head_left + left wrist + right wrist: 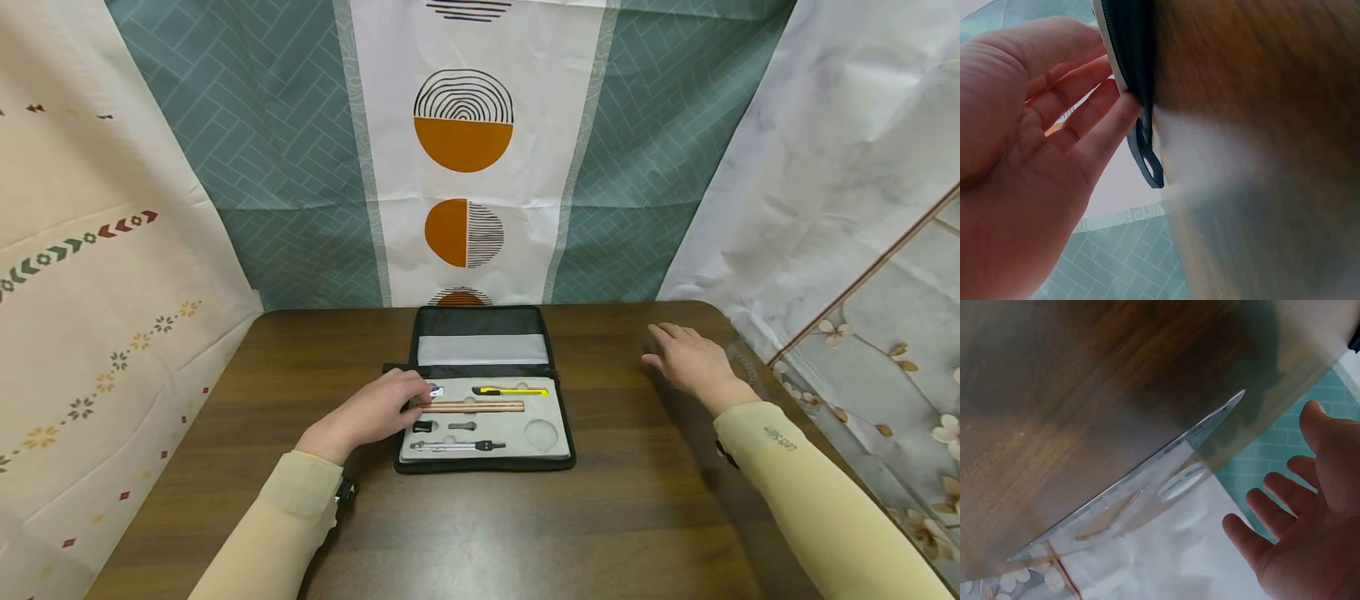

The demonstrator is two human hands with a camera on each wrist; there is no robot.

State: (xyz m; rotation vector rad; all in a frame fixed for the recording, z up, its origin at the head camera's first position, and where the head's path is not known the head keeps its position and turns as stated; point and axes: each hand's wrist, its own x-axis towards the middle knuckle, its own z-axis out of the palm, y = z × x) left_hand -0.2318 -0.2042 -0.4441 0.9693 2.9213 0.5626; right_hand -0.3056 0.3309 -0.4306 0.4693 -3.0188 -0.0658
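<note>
An open black zip case lies on the table, its pale tray facing up. My left hand reaches over the tray's left edge, fingertips close by the left ends of the wooden pencils and the eraser. In the left wrist view its fingers look fairly straight, at the case edge near the pull loop. At the right, my right hand hovers with spread, relaxed fingers and holds nothing. Beside it lies a clear set square with an oval cutout.
Also in the tray are a yellow utility knife, a black sharpener, a small grey piece and a metal compass. A round recess is at its right. Patterned curtains hang around the wooden table.
</note>
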